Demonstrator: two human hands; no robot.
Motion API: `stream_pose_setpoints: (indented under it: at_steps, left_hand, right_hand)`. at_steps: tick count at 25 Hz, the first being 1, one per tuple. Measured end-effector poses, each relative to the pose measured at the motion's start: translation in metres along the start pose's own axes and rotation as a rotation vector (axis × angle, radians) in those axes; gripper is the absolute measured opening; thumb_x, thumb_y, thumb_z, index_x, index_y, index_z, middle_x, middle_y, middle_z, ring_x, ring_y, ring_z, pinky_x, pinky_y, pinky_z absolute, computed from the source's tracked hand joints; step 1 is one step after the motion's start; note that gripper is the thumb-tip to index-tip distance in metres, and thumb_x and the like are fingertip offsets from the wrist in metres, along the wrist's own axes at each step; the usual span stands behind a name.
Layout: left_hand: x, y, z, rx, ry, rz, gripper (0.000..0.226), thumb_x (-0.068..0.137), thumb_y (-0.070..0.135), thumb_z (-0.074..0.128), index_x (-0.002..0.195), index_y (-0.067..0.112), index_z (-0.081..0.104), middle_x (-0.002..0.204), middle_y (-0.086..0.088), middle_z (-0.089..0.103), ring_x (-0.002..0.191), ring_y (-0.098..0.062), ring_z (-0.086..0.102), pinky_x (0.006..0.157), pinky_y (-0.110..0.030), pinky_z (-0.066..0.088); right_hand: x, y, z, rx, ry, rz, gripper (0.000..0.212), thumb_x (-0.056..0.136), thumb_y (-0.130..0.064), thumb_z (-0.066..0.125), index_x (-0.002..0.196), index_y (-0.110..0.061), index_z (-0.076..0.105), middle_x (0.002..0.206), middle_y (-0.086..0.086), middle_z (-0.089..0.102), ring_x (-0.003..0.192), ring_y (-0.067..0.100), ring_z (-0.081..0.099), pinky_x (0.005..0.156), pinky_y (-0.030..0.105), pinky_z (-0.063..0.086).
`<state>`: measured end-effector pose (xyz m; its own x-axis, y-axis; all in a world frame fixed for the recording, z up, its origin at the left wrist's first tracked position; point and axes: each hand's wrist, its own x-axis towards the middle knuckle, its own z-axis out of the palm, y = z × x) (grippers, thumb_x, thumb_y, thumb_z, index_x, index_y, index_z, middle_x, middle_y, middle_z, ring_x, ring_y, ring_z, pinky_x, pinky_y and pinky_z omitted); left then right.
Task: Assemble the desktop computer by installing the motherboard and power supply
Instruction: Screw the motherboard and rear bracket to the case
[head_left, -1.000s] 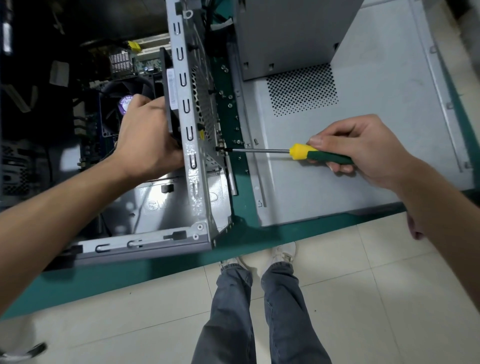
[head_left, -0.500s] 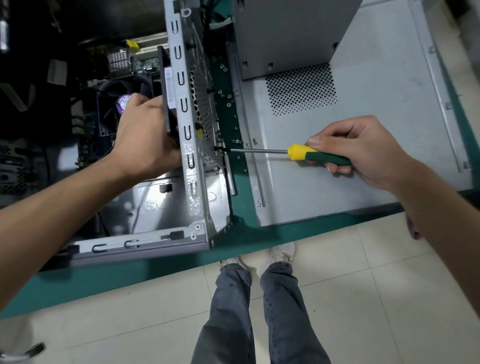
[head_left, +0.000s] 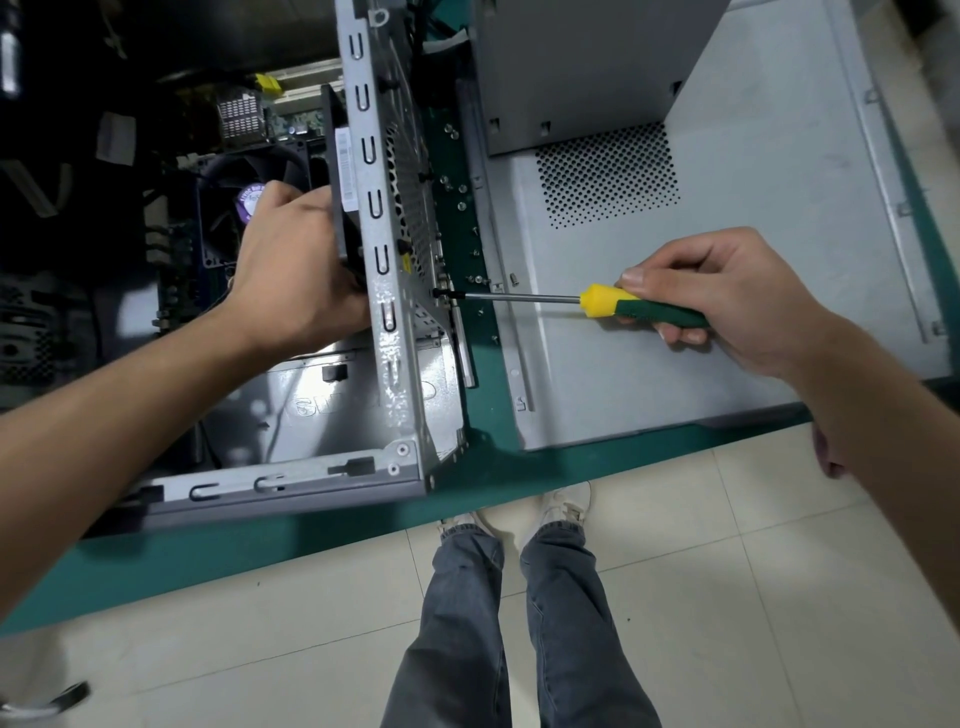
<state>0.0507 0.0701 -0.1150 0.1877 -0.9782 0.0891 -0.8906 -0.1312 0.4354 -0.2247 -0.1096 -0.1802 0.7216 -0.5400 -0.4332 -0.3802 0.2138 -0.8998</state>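
Fingers (head_left: 675, 332) of the right hand (head_left: 727, 301) curl round the green grip of a screwdriver (head_left: 613, 302), thumb pressed along the top by the yellow collar; its steel shaft runs level to the left, and the tip sits on a dark screw (head_left: 438, 293) in the perforated rear wall of the computer case (head_left: 384, 322). On the other side of that wall the left hand (head_left: 291, 270) reaches into the open case, fingers bent round a black fan (head_left: 340, 228) held flat against the inner face of the wall (the fingertips themselves are hidden behind the metal, so how tightly they clamp cannot be told).

Nearest the camera are the person's legs in grey jeans (head_left: 519, 613) and pale shoes on a tiled floor. Next comes the green edge of the workbench (head_left: 322, 530), on which the case lies on its side. Under the right hand, a grey side panel (head_left: 649, 384) with a patch of vent holes lies flat on the bench. Between case and panel, small loose screws (head_left: 460, 195) are scattered on the green surface. Farther in, inside the case, the motherboard (head_left: 291, 122) shows, with a round cooler fan (head_left: 249, 197) bearing a purple label. Beyond the panel stands a grey metal box (head_left: 571, 67).
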Motion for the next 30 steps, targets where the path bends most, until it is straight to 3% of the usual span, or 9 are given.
stream_pose_setpoints:
  at_steps: [5,13,17,22,24,27,28,30]
  left_hand:
    - [0.001,-0.003,0.001,0.007,0.012,0.056,0.027,0.072,0.043,0.042,0.061,0.041,0.018,0.064,0.024,0.023,0.063,0.004,0.021,0.069,-0.041,0.024]
    - [0.0,-0.007,0.001,0.033,-0.006,0.025,0.025,0.072,0.046,0.04,0.059,0.04,0.02,0.063,0.022,0.025,0.059,-0.005,0.017,0.071,-0.035,0.02]
    - [0.001,-0.007,0.002,0.027,0.001,0.063,0.028,0.072,0.043,0.043,0.06,0.041,0.018,0.063,0.023,0.023,0.062,0.003,0.021,0.069,-0.041,0.024]
    - [0.001,-0.006,0.002,0.014,0.023,0.068,0.028,0.073,0.041,0.042,0.06,0.041,0.017,0.063,0.024,0.022,0.062,0.003,0.021,0.068,-0.041,0.024]
    - [0.001,-0.006,0.002,0.018,0.023,0.07,0.029,0.073,0.042,0.043,0.06,0.041,0.017,0.064,0.024,0.022,0.062,0.003,0.021,0.068,-0.041,0.025]
    - [0.002,-0.007,0.003,0.028,0.021,0.086,0.031,0.073,0.041,0.044,0.061,0.041,0.016,0.064,0.024,0.02,0.06,0.003,0.02,0.067,-0.042,0.025]
    - [0.002,-0.008,0.003,0.028,0.027,0.088,0.031,0.073,0.041,0.044,0.061,0.041,0.015,0.063,0.024,0.02,0.059,0.003,0.02,0.067,-0.042,0.025]
    - [0.002,-0.008,0.004,0.024,0.039,0.081,0.031,0.074,0.04,0.043,0.061,0.04,0.015,0.062,0.023,0.019,0.058,0.003,0.019,0.067,-0.042,0.025]
  right_hand:
    - [-0.003,-0.004,0.001,-0.003,-0.001,0.013,0.046,0.068,-0.057,0.081,0.087,-0.015,0.077,0.056,0.015,0.061,0.037,0.016,0.041,0.041,0.022,0.036]
    - [-0.004,-0.004,0.0,-0.004,0.032,0.011,0.049,0.068,-0.058,0.081,0.087,-0.014,0.076,0.057,0.019,0.061,0.037,0.017,0.04,0.039,0.02,0.034]
    - [-0.003,-0.003,0.001,-0.006,0.02,0.001,0.047,0.07,-0.057,0.08,0.088,-0.014,0.076,0.057,0.017,0.062,0.037,0.016,0.041,0.04,0.021,0.036]
    - [-0.003,-0.006,0.0,-0.035,0.005,-0.026,0.045,0.068,-0.056,0.081,0.09,-0.017,0.077,0.059,0.015,0.063,0.04,0.015,0.044,0.041,0.022,0.035]
    - [-0.004,-0.009,-0.003,-0.032,-0.072,-0.026,0.042,0.068,-0.049,0.084,0.095,-0.018,0.077,0.065,0.012,0.065,0.048,0.017,0.047,0.043,0.024,0.036]
    - [-0.002,-0.015,-0.014,0.089,-0.171,0.038,0.03,0.068,-0.021,0.083,0.097,-0.018,0.076,0.076,0.005,0.063,0.06,0.017,0.052,0.051,0.022,0.044]
    - [0.0,-0.016,-0.015,0.141,-0.133,0.05,0.025,0.068,-0.016,0.082,0.092,-0.019,0.076,0.076,0.003,0.064,0.061,0.015,0.056,0.055,0.02,0.048]
    - [0.002,-0.02,-0.009,0.146,0.015,0.047,0.017,0.071,-0.025,0.083,0.082,-0.016,0.074,0.069,0.005,0.067,0.057,0.015,0.06,0.053,0.02,0.05]
